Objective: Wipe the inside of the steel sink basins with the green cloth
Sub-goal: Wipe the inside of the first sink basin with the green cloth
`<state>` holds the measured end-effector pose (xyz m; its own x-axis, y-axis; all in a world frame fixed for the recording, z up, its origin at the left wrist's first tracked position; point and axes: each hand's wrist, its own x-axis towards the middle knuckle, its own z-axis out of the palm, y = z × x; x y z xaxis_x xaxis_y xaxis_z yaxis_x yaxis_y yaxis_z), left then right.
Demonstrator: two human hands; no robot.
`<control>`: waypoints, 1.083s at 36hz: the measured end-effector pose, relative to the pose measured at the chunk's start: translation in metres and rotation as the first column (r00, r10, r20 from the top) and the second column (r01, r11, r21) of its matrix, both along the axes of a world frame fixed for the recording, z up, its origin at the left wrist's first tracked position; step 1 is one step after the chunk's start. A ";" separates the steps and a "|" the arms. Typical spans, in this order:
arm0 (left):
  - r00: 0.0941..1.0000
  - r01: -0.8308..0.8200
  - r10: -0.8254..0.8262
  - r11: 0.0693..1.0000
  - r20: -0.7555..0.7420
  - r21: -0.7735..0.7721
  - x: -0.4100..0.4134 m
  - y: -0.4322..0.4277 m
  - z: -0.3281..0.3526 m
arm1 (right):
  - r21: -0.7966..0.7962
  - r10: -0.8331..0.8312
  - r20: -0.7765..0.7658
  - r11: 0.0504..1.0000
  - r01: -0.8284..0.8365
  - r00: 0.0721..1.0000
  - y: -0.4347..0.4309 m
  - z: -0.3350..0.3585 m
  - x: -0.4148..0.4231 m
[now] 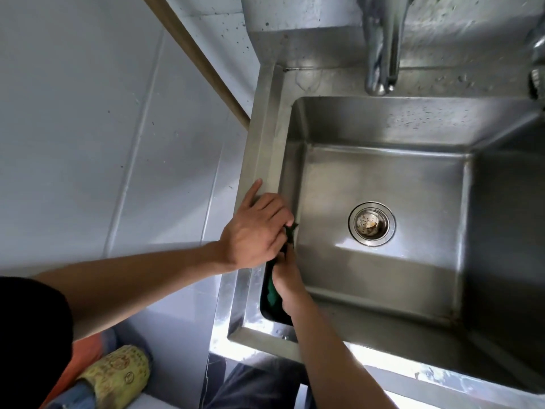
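steel sink basin [383, 187] from above, both hands at its left wall, left hand [253, 231] on the rim, right hand [284, 276] pressing green cloth [272, 293] inside, drain strainer [371, 223] mid-floor, faucet [382, 45] up top

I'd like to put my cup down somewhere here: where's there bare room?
The basin floor is bare all round the drain strainer. The back ledge left of the faucet is bare too. The left wall is crowded: both hands and the green cloth.

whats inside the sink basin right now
A round drain strainer with some debris sits in the sink basin floor. At the left wall, the right hand presses a green cloth; most of the cloth is hidden by both hands. Otherwise bare steel.
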<state>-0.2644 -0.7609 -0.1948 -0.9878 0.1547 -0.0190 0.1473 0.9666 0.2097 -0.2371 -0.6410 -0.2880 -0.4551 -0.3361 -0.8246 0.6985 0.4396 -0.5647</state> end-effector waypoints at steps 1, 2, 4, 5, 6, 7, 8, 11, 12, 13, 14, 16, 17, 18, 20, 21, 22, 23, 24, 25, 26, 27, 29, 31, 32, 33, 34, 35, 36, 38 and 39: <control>1.000 -0.003 0.003 1.000 -0.001 -0.001 0.000 0.000 0.000 | 0.038 0.031 0.021 0.999 -0.032 0.999 -0.001 -0.009 -0.001; 1.000 -0.005 0.005 1.000 0.002 0.000 0.001 0.000 -0.001 | 0.055 0.058 0.043 0.997 -0.060 0.997 -0.001 -0.013 -0.003; 1.000 -0.008 0.008 1.000 0.011 0.003 0.001 -0.001 0.000 | 0.057 0.149 0.038 0.987 -0.151 0.988 0.004 -0.015 -0.006; 1.000 -0.009 0.009 1.000 0.014 0.005 0.001 -0.001 0.000 | 0.052 0.211 0.021 0.976 -0.212 0.977 0.009 -0.007 -0.008; 1.000 -0.010 0.010 1.000 0.013 0.009 0.000 -0.001 -0.001 | 0.038 0.273 0.005 0.961 -0.273 0.962 0.016 0.002 -0.011; 1.000 -0.010 0.010 1.000 0.009 0.011 0.000 -0.001 -0.001 | 0.019 0.336 -0.016 0.942 -0.336 0.942 0.023 0.011 -0.016; 1.000 -0.009 0.009 1.000 0.003 0.011 0.001 -0.001 -0.002 | 0.001 0.405 -0.024 0.914 -0.405 0.914 0.030 0.018 -0.021; 1.000 -0.009 0.009 1.000 0.000 0.012 0.001 -0.002 -0.003 | 0.012 0.607 -0.025 0.794 -0.607 0.794 0.052 0.029 -0.040; 1.000 -0.013 0.013 1.000 0.002 0.016 0.001 -0.002 -0.003 | 0.017 0.661 -0.033 0.750 -0.661 0.750 0.058 0.028 -0.046; 1.000 -0.014 0.014 1.000 0.008 0.023 0.001 -0.002 -0.003 | 0.025 0.706 -0.044 0.709 -0.705 0.707 0.063 0.029 -0.052; 1.000 -0.012 0.012 0.999 0.014 0.031 0.001 -0.002 -0.002 | 0.035 0.740 -0.049 0.672 -0.739 0.671 0.067 0.028 -0.057; 1.000 0.006 -0.006 0.999 0.022 0.032 0.002 -0.002 -0.002 | 0.036 0.805 -0.021 0.594 -0.804 0.594 0.074 0.032 -0.066; 0.999 0.023 -0.024 0.999 0.027 0.022 0.002 -0.003 -0.002 | 0.030 0.828 -0.007 0.561 -0.827 0.561 0.078 0.039 -0.068; 0.999 0.040 -0.040 0.999 0.029 0.007 0.003 -0.003 -0.003 | 0.026 0.838 -0.009 0.545 -0.838 0.545 0.080 0.045 -0.068; 0.998 0.062 -0.061 0.998 0.034 -0.031 0.005 -0.003 -0.003 | 0.017 0.854 -0.013 0.521 -0.853 0.521 0.085 0.049 -0.061; 0.997 0.068 -0.067 0.996 0.037 -0.050 0.006 -0.002 -0.004 | 0.029 0.871 -0.015 0.492 -0.870 0.491 0.085 0.050 -0.056; 0.997 0.072 -0.069 0.995 0.043 -0.070 0.009 -0.001 -0.003 | 0.038 0.887 -0.028 0.462 -0.886 0.461 0.083 0.048 -0.050; 0.996 0.075 -0.071 0.993 0.052 -0.092 0.012 0.000 -0.003 | 0.051 0.904 -0.058 0.426 -0.903 0.423 0.081 0.039 -0.045; 0.995 0.079 -0.072 0.990 0.062 -0.115 0.017 0.001 -0.003 | 0.045 0.916 -0.076 0.399 -0.916 0.395 0.079 0.032 -0.041; 0.994 0.085 -0.075 0.987 0.074 -0.134 0.023 0.002 -0.003 | 0.043 0.921 -0.102 0.381 -0.924 0.376 0.076 0.023 -0.039; 0.993 0.091 -0.079 0.985 0.088 -0.146 0.029 0.003 -0.003 | 0.044 0.921 -0.127 0.375 -0.926 0.367 0.073 0.018 -0.038; 0.991 0.097 -0.083 0.984 0.101 -0.152 0.036 0.004 -0.004 | 0.060 0.920 -0.135 0.378 -0.924 0.367 0.070 0.019 -0.038; 0.989 0.102 -0.085 0.983 0.118 -0.153 0.049 0.006 -0.005 | 0.072 0.916 -0.115 0.393 -0.917 0.384 0.068 0.024 -0.039; 0.992 0.085 -0.072 0.987 0.100 -0.139 0.055 0.008 -0.005 | 0.049 0.919 -0.132 0.379 -0.924 0.370 0.071 0.025 -0.039; 0.995 0.068 -0.059 0.990 0.078 -0.126 0.055 0.009 -0.005 | 0.021 0.921 -0.145 0.368 -0.929 0.362 0.074 0.027 -0.039; 0.998 0.049 -0.043 0.992 0.055 -0.112 0.055 0.010 -0.006 | 0.008 0.924 -0.158 0.354 -0.935 0.349 0.080 0.027 -0.040; 0.999 0.031 -0.028 0.995 0.036 -0.098 0.054 0.011 -0.006 | 0.001 0.926 -0.161 0.347 -0.938 0.342 0.087 0.029 -0.040; 1.000 0.020 -0.018 0.996 0.021 -0.082 0.054 0.011 -0.006 | 0.002 0.925 -0.160 0.351 -0.937 0.346 0.093 0.029 -0.040; 1.000 0.015 -0.015 0.998 0.008 -0.062 0.054 0.010 -0.006 | 0.000 0.917 -0.163 0.368 -0.930 0.364 0.099 0.031 -0.041; 1.000 0.015 -0.015 1.000 -0.023 -0.010 0.054 0.009 -0.007 | 0.004 0.907 -0.166 0.393 -0.919 0.387 0.104 0.030 -0.045; 0.999 0.013 -0.012 1.000 -0.038 0.011 0.055 0.009 -0.007 | 0.016 0.912 -0.181 0.377 -0.926 0.368 0.103 0.027 -0.047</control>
